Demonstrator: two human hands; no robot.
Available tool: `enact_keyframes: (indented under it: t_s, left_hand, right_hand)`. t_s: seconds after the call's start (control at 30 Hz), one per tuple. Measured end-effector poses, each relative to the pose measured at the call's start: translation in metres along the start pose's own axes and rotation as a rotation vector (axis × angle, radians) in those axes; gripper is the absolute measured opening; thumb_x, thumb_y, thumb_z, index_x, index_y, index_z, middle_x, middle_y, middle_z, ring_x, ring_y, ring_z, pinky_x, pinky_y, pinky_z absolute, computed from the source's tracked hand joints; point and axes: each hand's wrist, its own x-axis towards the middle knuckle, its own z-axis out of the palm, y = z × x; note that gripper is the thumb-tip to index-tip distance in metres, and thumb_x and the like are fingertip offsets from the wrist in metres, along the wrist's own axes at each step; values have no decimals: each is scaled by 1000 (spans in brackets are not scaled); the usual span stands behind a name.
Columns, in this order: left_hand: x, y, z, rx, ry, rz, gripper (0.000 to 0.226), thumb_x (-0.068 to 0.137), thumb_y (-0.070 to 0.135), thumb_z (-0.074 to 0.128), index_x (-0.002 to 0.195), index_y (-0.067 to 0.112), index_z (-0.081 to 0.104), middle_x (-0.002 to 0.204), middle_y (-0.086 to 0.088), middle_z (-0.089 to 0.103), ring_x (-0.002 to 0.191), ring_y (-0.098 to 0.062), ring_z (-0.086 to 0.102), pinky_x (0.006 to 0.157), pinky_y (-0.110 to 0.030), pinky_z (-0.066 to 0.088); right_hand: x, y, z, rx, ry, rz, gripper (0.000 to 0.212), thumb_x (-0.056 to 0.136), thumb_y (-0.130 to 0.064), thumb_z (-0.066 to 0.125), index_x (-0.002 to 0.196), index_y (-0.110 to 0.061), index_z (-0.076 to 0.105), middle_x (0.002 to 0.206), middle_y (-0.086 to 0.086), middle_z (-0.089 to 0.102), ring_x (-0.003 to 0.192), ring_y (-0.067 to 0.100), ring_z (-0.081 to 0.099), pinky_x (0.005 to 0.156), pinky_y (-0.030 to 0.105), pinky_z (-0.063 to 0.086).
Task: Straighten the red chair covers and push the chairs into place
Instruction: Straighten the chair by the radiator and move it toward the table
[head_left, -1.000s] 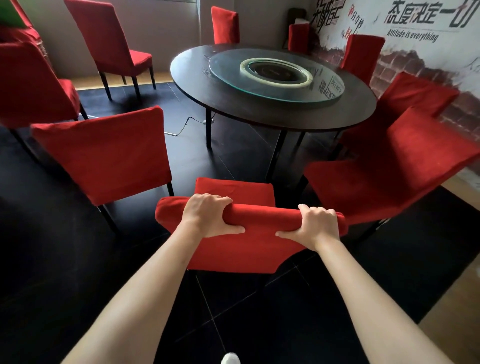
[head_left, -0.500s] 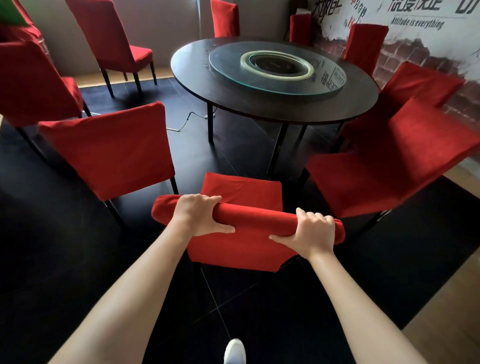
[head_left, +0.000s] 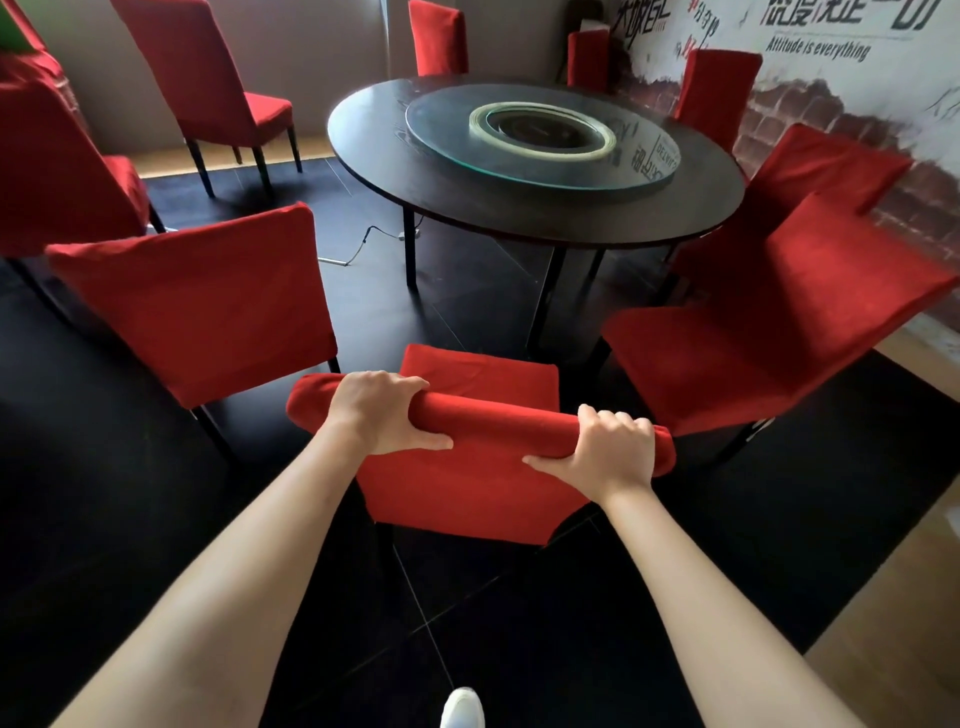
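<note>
Both arms reach forward and down, nearly straight, to the top of a red-covered chair (head_left: 467, 488) directly in front of the person. The left hand (head_left: 382, 413) grips the top edge of the chair's back near its left end, fingers curled over the far side and thumb stretched along the near face. The right hand (head_left: 610, 452) grips the same edge near its right end in the same way, thumb pointing inward. The chair's seat points toward the round dark table (head_left: 535, 171), not yet tucked under it. Another covered chair (head_left: 208, 301) stands just to its left and one (head_left: 769, 322) to its right. A white shoe (head_left: 462, 709) shows at the bottom edge.
</note>
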Motion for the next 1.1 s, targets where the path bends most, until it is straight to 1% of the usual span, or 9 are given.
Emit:
enact_keyframes:
  t_s: [0.1,0.2,0.37,0.47,0.57,0.73,0.9,1.0,1.1]
  left_hand:
    - [13,-4,2,10,18,6,112,40,101,17,127,39,51,110,10,68,98,-16,65,75,-30,45]
    - [26,-2,2,-2,33,8,110,40,100,18,124,39,53,109,9,68,98,-16,65,75,-31,45]
    - [37,15,4,0,61,25,109,39,101,13,114,37,58,100,9,69,90,-17,66,64,-30,39]
    - [36,23,6,-18,71,20,109,40,101,13,114,37,59,100,8,70,89,-17,66,66,-30,41]
    - [34,24,5,-32,50,10,108,40,101,15,115,37,59,100,8,70,90,-17,66,69,-31,44]
    - [28,26,0,-18,27,-21,107,42,101,17,118,36,57,99,7,70,89,-18,66,65,-29,39]
    - [28,25,3,27,23,-42,120,37,103,9,121,33,57,98,5,71,87,-19,67,66,-29,42]
    - [22,29,0,40,5,-62,114,41,101,17,119,30,59,95,2,71,86,-21,67,66,-29,41]
    - [20,29,3,31,14,-68,110,46,99,27,126,30,57,98,0,71,90,-22,67,70,-30,44]
  right_hand:
    - [12,1,5,-22,-8,-1,84,53,-94,41,74,-14,58,69,3,65,67,25,63,68,34,42]
    - [24,8,9,-21,1,-6,84,53,-93,42,74,-13,59,69,4,65,66,26,63,68,34,43]
    - [37,32,15,-59,-29,-32,85,55,-93,43,80,-14,59,75,2,66,71,25,62,69,34,42]
    - [36,39,17,-49,-23,-43,86,53,-93,40,78,-13,59,74,3,66,70,26,62,68,34,41]
    - [35,39,17,-42,-33,-51,85,53,-92,44,76,-11,58,71,4,65,68,26,61,68,34,40]
    - [34,37,12,-37,-63,-52,84,55,-91,50,79,-11,60,71,4,64,67,26,61,68,34,40]
    - [34,37,12,-13,-41,-55,83,56,-91,50,75,-10,59,68,4,63,64,25,60,66,33,39]
    - [29,36,10,-14,-74,-55,84,56,-92,48,77,-11,59,71,3,64,67,24,60,68,34,39]
    - [27,35,10,-20,-79,-53,86,56,-93,46,81,-12,60,75,3,65,71,24,61,70,34,40]
